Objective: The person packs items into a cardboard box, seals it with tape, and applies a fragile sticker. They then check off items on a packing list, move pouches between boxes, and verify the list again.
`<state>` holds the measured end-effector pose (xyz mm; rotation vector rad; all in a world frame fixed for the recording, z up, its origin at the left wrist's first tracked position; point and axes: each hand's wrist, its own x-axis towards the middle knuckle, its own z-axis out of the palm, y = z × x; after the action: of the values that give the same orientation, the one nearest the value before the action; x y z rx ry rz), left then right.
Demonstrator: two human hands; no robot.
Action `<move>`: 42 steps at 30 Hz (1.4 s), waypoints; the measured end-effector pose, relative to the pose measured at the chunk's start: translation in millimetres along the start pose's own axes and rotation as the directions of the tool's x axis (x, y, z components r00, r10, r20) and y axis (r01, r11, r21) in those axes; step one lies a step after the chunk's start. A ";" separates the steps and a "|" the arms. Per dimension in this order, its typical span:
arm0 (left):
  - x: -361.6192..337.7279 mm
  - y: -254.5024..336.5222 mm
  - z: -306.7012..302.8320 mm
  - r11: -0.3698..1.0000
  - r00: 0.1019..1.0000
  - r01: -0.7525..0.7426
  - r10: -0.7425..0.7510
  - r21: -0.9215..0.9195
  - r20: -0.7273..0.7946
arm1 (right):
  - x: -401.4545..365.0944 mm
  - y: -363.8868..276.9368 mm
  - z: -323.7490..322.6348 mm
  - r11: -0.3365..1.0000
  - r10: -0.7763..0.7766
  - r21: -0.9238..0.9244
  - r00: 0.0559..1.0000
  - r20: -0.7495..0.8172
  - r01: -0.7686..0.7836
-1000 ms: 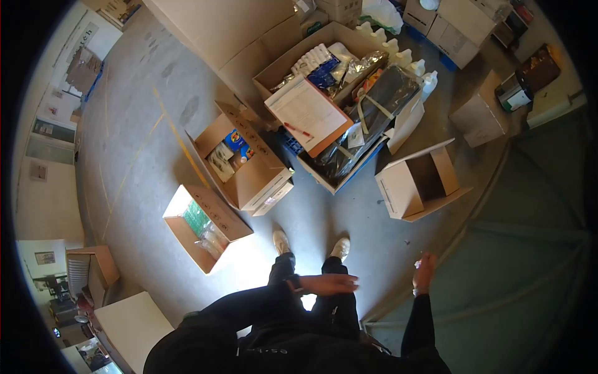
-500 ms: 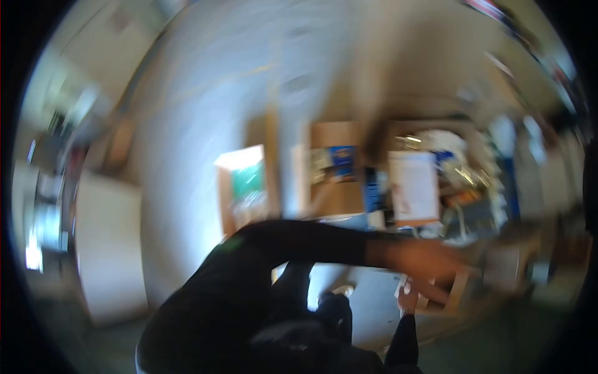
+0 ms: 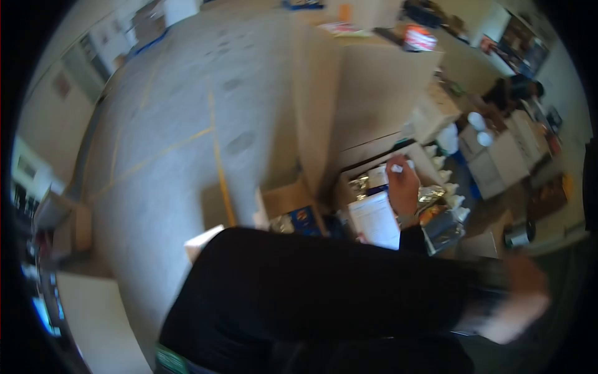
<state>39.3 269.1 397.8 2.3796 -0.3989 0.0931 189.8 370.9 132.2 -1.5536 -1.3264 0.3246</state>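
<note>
My left arm stretches across the front of the view, with my left hand (image 3: pixel 523 302) at the lower right. Motion smears its fingers, and whether it holds anything is unclear. Beyond that arm, my right hand (image 3: pixel 403 190) is over an open carton (image 3: pixel 427 163), its fingers closed on a small white item (image 3: pixel 397 168). Beside this hand lies a white printed sheet (image 3: pixel 375 219). Gold and silver foil packs (image 3: pixel 430 196) fill part of the carton. A smaller open box (image 3: pixel 283 198) to the left holds blue packs (image 3: pixel 304 219).
A tall cardboard piece (image 3: pixel 386 93) rises behind the carton. More boxes (image 3: pixel 507 156) stand at the right, near a person in dark clothing (image 3: pixel 514 90). Yellow lines mark the grey floor (image 3: pixel 180 106). A pale panel (image 3: pixel 99 318) is at the lower left.
The view has swung, showing more floor and the far right side. My right hand has moved from low near a small box up over the carton. My left hand is farther right and lower.
</note>
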 end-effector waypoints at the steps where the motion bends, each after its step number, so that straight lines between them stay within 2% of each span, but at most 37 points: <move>1: 5.8 8.6 -10.4 0.999 0.999 -0.035 0.034 0.032 0.034 | 36.0 -7.2 -19.1 0.980 -0.167 0.067 0.957 -0.239 0.188; 2: -33.1 -22.0 24.7 0.988 0.915 -0.127 0.152 0.089 -0.374 | 69.1 -35.1 -40.1 0.977 -0.214 -0.095 0.913 -0.349 0.193; 3: -65.7 -48.6 13.7 0.996 0.983 -0.055 0.067 0.069 -0.172 | 107.6 -45.9 -68.1 0.961 -0.276 -0.098 0.875 -0.398 0.259; 4: -102.0 -76.6 17.9 0.996 0.982 0.057 -0.069 -0.069 -0.178 | 154.9 -46.2 -89.8 0.928 -0.371 -0.135 0.822 -0.431 0.348; 5: -129.2 -99.7 20.4 0.966 0.954 0.235 -0.250 -0.105 -0.168 | 198.5 -57.7 -112.6 0.876 -0.465 -0.322 0.806 -0.366 0.359; 6: -151.3 -106.7 15.0 0.924 0.888 0.369 -0.384 -0.105 -0.252 | 247.4 -57.8 -131.3 0.810 -0.544 -0.413 0.795 -0.269 0.416; 7: -174.3 -118.4 24.9 0.812 0.757 0.555 -0.584 -0.183 -0.295 | 289.8 -64.0 -143.4 0.761 -0.552 -0.500 0.817 -0.164 0.414; 8: -188.8 -121.2 42.4 0.696 0.583 0.661 -0.711 -0.278 -0.394 | 330.1 -68.7 -153.9 0.706 -0.548 -0.570 0.834 -0.063 0.421; 9: -208.9 -126.2 62.6 0.560 0.365 0.723 -0.807 -0.405 -0.464 | 375.5 -61.3 -153.4 0.626 -0.584 -0.610 0.811 0.045 0.485; 11: -245.8 -127.9 113.5 0.285 0.023 0.810 -0.889 -0.513 -0.457 | 465.8 -29.5 -154.8 0.415 -0.597 -0.693 0.751 0.282 0.590; 12: -260.7 -122.5 139.4 0.165 -0.121 0.814 -0.890 -0.557 -0.440 | 486.8 -34.5 -141.2 0.283 -0.576 -0.721 0.713 0.399 0.632; 13: -274.6 -111.4 175.1 0.031 -0.275 0.793 -0.873 -0.608 -0.403 | 504.1 -44.0 -142.9 0.362 -0.353 -0.706 0.791 0.500 0.608; 14: -294.3 -103.1 218.7 -0.078 -0.327 0.828 -0.872 -0.555 -0.365 | 538.9 -29.4 -135.1 0.308 -0.259 -0.738 0.799 0.542 0.601; 15: -308.4 -84.5 259.3 -0.193 -0.378 0.846 -0.874 -0.497 -0.306 | 545.9 -32.7 -127.7 0.322 -0.195 -0.709 0.777 0.599 0.627; 16: -309.5 -59.2 289.8 -0.289 -0.449 0.810 -0.865 -0.510 -0.225 | 594.3 9.0 -127.3 0.201 -0.360 -0.676 0.695 0.622 0.709; 17: -305.3 -35.1 318.5 -0.365 -0.501 0.782 -0.850 -0.506 -0.161 | 647.7 38.4 -126.9 0.251 -0.439 -0.361 0.438 0.784 0.898; 18: -300.5 -10.7 350.2 -0.466 -0.529 0.739 -0.849 -0.486 0.011 | 655.8 44.5 -125.1 0.436 -0.286 -0.451 0.595 0.751 0.779; 19: -301.4 0.9 365.5 -0.538 -0.531 0.720 -0.834 -0.439 0.151 | 703.1 80.0 -130.7 0.370 -0.393 -0.331 0.470 0.790 0.868; 20: -291.1 13.7 366.9 -0.625 -0.565 0.624 -0.776 -0.469 0.281 | 703.6 84.9 -130.7 0.461 -0.295 -0.465 0.625 0.723 0.756; 21: -287.4 22.7 381.5 -0.665 -0.565 0.539 -0.741 -0.517 0.364 | 706.3 88.5 -123.8 0.458 -0.296 -0.451 0.610 0.735 0.766; 23: -284.8 29.8 389.6 -0.735 -0.566 0.420 -0.671 -0.533 0.480 | 710.7 94.3 -115.0 0.412 -0.465 -0.284 0.468 0.751 0.866; 24: -282.6 28.8 390.7 -0.735 -0.567 0.414 -0.669 -0.536 0.480 | 710.4 93.2 -109.2 0.416 -0.322 -0.449 0.590 0.740 0.790; 25: -283.8 26.3 389.1 -0.745 -0.587 0.408 -0.657 -0.528 0.473 | 710.6 92.1 -104.4 0.416 -0.327 -0.447 0.589 0.739 0.792; 26: -286.1 22.3 387.8 -0.753 -0.604 0.404 -0.646 -0.519 0.467 | 710.0 91.0 -100.7 0.732 -0.218 -0.400 0.745 0.630 0.552; 27: -286.6 16.8 385.6 -0.752 -0.603 0.406 -0.647 -0.519 0.467 | 710.3 95.0 -99.4 0.932 -0.041 -0.283 0.842 0.537 0.226; 28: -288.7 8.1 379.8 -0.665 -0.609 0.478 -0.722 -0.574 0.329 | 768.8 146.3 -112.8 0.932 -0.038 -0.286 0.845 0.533 0.222; 29: -292.1 -0.3 374.2 -0.571 -0.598 0.552 -0.779 -0.608 0.189 | 753.0 157.3 -115.9 0.923 -0.075 -0.285 0.848 0.524 0.258; 31: -287.3 -21.2 333.1 -0.480 -0.575 0.454 -0.802 -0.750 0.165 | 648.4 158.9 -148.1 0.895 -0.124 -0.311 0.849 0.513 0.319; 32: -293.1 -31.9 332.4 -0.405 -0.554 0.471 -0.827 -0.784 0.094 | 570.1 136.6 -168.5 0.878 -0.152 -0.328 0.853 0.500 0.349; 34: -299.7 -46.7 321.2 -0.381 -0.503 0.480 -0.858 -0.791 0.108 | 429.4 85.2 -206.9 0.830 -0.199 -0.387 0.863 0.465 0.401; 35: -304.1 -57.3 311.8 -0.366 -0.479 0.468 -0.870 -0.804 0.117 | 398.9 77.4 -220.1 0.801 -0.226 -0.421 0.866 0.446 0.426; 37: -323.8 -77.2 301.8 -0.374 -0.419 0.495 -0.893 -0.785 0.161 | 448.9 148.9 -283.9 0.741 -0.274 -0.476 0.861 0.429 0.473; 38: -341.0 -89.3 309.5 -0.302 -0.349 0.528 -0.929 -0.794 0.122 | 383.3 128.1 -288.5 0.710 -0.297 -0.499 0.853 0.428 0.498; 39: -361.6 -103.4 318.7 -0.230 -0.277 0.557 -0.957 -0.798 0.083 | 316.1 84.3 -249.4 0.679 -0.319 -0.520 0.846 0.427 0.518; 40: -385.4 -124.2 336.7 -0.167 -0.257 0.499 -0.966 -0.850 0.038 | 242.7 35.4 -203.0 0.646 -0.339 -0.540 0.837 0.430 0.539; 41: -395.4 -142.4 318.9 -0.185 -0.232 0.489 -0.970 -0.853 0.077 | 191.5 6.3 -167.5 0.612 -0.359 -0.558 0.825 0.436 0.561; 42: -409.2 -167.4 311.7 -0.149 -0.227 0.561 -0.974 -0.815 0.022 | 142.2 -15.6 -138.1 0.579 -0.368 -0.576 0.815 0.448 0.578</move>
<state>-311.0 284.5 -14.3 1.1782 1.6004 0.1214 333.4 419.0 261.0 -1.6745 -2.2187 -0.3792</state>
